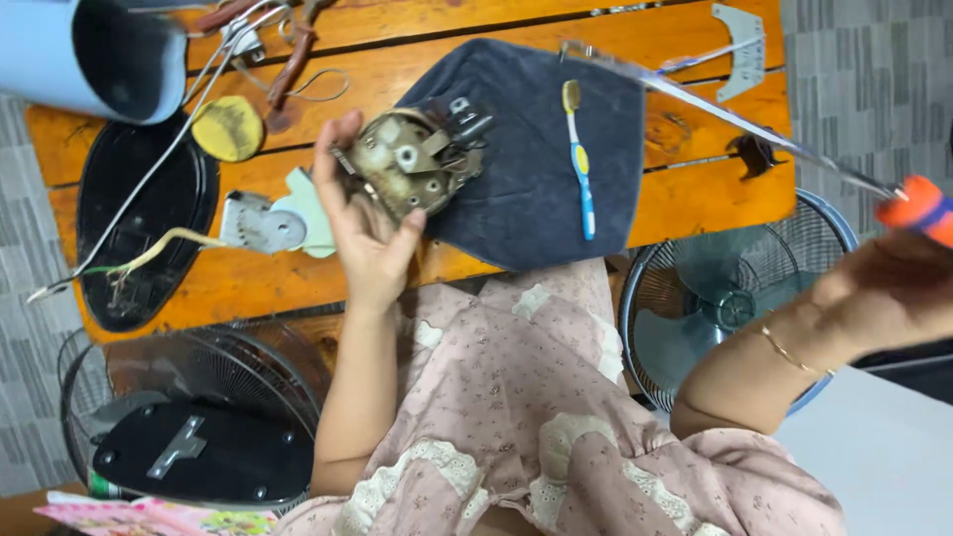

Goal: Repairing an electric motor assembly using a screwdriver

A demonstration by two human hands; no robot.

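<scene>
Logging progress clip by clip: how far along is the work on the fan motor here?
Done: fan stripped, with grille and base plate set aside. In hand: left hand holds the bare motor over the dark cloth; right hand lifts a long screwdriver. Left: toothbrush untouched, nothing reassembled.

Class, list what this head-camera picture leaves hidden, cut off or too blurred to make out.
1. Right hand: cut off by the right edge and blurred; its grip on the screwdriver is unclear.
2. Motor: near side hidden by the left hand.
3. Blue tube: cut off by the top-left corner.
4. Fan: partly hidden by the table and arm.
</scene>
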